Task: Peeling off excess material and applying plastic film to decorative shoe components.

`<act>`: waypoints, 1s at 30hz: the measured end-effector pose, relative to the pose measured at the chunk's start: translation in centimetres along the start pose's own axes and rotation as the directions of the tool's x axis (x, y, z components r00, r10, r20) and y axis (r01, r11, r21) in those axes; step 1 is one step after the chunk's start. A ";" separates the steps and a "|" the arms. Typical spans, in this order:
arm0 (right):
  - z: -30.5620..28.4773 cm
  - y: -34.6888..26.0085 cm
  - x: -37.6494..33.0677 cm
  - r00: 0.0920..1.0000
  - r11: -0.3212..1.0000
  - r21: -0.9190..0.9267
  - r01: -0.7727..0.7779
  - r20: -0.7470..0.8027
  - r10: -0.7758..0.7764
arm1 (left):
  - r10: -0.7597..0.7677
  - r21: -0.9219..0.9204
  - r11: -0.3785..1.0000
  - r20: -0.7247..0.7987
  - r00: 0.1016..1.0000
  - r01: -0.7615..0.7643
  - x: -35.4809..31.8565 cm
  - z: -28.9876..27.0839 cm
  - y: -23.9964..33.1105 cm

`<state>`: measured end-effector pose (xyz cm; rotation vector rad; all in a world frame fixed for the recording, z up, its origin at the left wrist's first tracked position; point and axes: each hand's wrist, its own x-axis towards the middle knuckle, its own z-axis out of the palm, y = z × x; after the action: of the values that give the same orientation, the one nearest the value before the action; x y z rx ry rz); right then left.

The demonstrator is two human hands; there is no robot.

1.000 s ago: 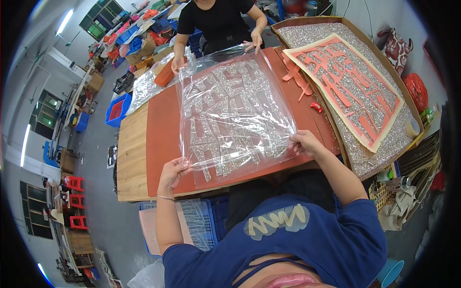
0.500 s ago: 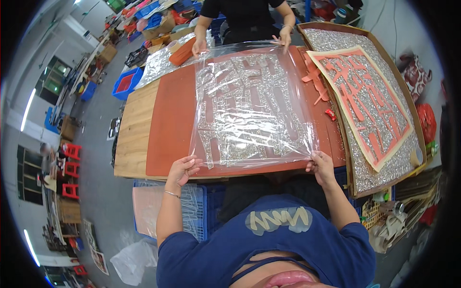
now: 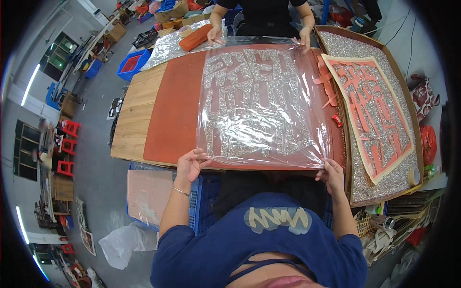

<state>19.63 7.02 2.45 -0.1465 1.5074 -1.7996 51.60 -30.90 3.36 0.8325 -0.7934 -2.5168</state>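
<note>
A clear plastic film (image 3: pixel 259 139) is stretched over the reddish-brown board in front of me. My left hand (image 3: pixel 192 165) pinches its near left corner, and my right hand (image 3: pixel 331 174) pinches the near right one; both are closed. Across the table, a co-worker's left-side hand (image 3: pixel 215 36) and right-side hand (image 3: pixel 304 39) are at the film's far edge. Silvery glitter shapes (image 3: pixel 235 89) lie beneath the film in a cut-out pattern. Creases and bright reflections cross the film, mostly in its near half.
At right stands a shallow tray (image 3: pixel 350 189) of silver glitter, with a pale-framed pink stencil (image 3: pixel 353 91) and a tape roll (image 3: pixel 413 176) in it. A wooden board (image 3: pixel 132 117) forms the table's left end. Blue crates (image 3: pixel 204 201) sit below the near edge. An orange-red block (image 3: pixel 195 38) lies far left.
The view has shifted a little. The film's near edge now lies lower over the glitter shapes, its far edge still at the co-worker's hands. Both my hands keep hold of the corners.
</note>
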 end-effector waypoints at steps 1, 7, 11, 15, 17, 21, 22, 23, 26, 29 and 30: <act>0.6 0.1 -0.8 1.000 0.999 -0.037 0.003 -0.003 -0.004 | 0.037 -0.030 0.999 -0.006 0.999 -0.037 -0.3 0.9 0.2; 3.4 -0.6 1.2 0.974 0.968 -0.137 0.211 -0.055 -0.221 | 0.299 0.499 0.858 -0.294 0.908 -0.121 -0.4 2.6 1.1; 4.6 -1.1 0.8 0.918 0.895 -0.229 0.382 -0.015 -0.396 | 0.271 0.505 0.861 -0.365 0.890 -0.055 0.0 1.4 1.0; 2.3 0.9 2.2 0.738 0.418 -0.696 0.584 0.240 -0.631 | 0.242 0.536 0.844 -0.434 0.868 0.033 0.0 -0.5 -0.3; 2.4 1.4 2.5 0.731 0.405 -0.722 0.562 0.204 -0.652 | 0.234 0.553 0.831 -0.443 0.866 0.059 -0.4 -0.7 -0.6; 2.6 2.2 3.3 0.727 0.353 -0.751 0.558 0.238 -0.644 | 0.250 0.543 0.837 -0.499 0.829 0.074 -1.2 -0.5 -0.7; 2.7 2.4 3.7 0.699 0.311 -0.765 0.564 0.242 -0.673 | 0.267 0.538 0.840 -0.521 0.811 0.068 -1.3 -0.6 -0.8; 2.2 2.6 3.9 0.704 0.291 -0.780 0.554 0.251 -0.665 | 0.257 0.528 0.847 -0.504 0.825 0.059 -1.2 -0.8 -1.0; 1.7 3.2 4.3 0.690 0.262 -0.779 0.569 0.280 -0.667 | 0.262 0.529 0.847 -0.491 0.831 0.046 -0.8 -1.6 -1.5; 1.8 3.5 4.7 0.692 0.248 -0.786 0.567 0.290 -0.661 | 0.270 0.540 0.841 -0.486 0.831 0.042 -0.9 -2.4 -2.1; 2.2 3.2 4.7 0.661 0.192 -0.787 0.586 0.328 -0.674 | 0.275 0.544 0.838 -0.483 0.831 0.039 -0.9 -2.4 -2.1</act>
<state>19.05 2.38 -1.53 -1.4303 2.5703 -1.3489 53.47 -29.77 0.91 1.5362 -1.3012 -1.7780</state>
